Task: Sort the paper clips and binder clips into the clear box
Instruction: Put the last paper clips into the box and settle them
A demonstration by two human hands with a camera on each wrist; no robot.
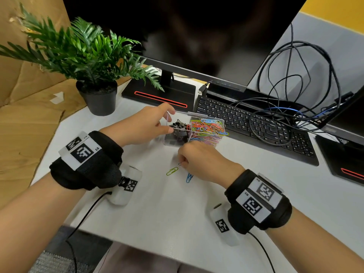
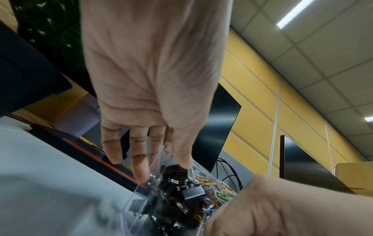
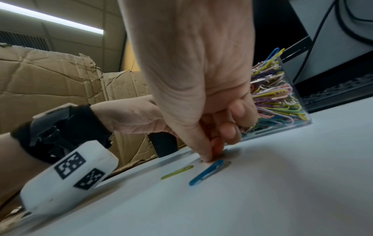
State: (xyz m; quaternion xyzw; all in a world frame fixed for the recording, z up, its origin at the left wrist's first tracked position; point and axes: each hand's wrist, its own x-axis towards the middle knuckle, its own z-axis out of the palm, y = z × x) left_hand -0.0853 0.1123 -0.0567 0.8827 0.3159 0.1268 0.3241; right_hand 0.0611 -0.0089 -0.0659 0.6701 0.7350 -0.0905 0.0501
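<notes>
A clear box (image 1: 173, 143) stands mid-table with black binder clips (image 1: 178, 127) in its left compartment and coloured paper clips (image 1: 208, 128) in its right. My left hand (image 1: 169, 121) holds the box's left wall (image 2: 137, 196), thumb inside and fingers (image 2: 139, 169) outside. In front of the box my right hand (image 1: 182, 163) is curled down onto the table. Its thumb and forefinger (image 3: 210, 155) pinch a small metal clip (image 3: 226, 163), mostly hidden under them. A green paper clip (image 1: 172, 171) and a blue paper clip (image 1: 189, 177) lie loose beside that hand.
A black keyboard (image 1: 256, 125) with tangled cables (image 1: 299, 85) lies right of the box. A monitor stand (image 1: 157, 95) sits behind it and a potted plant (image 1: 101, 97) at back left. Cardboard (image 1: 25, 115) borders the table's left edge. Another monitor base (image 1: 344, 160) is far right.
</notes>
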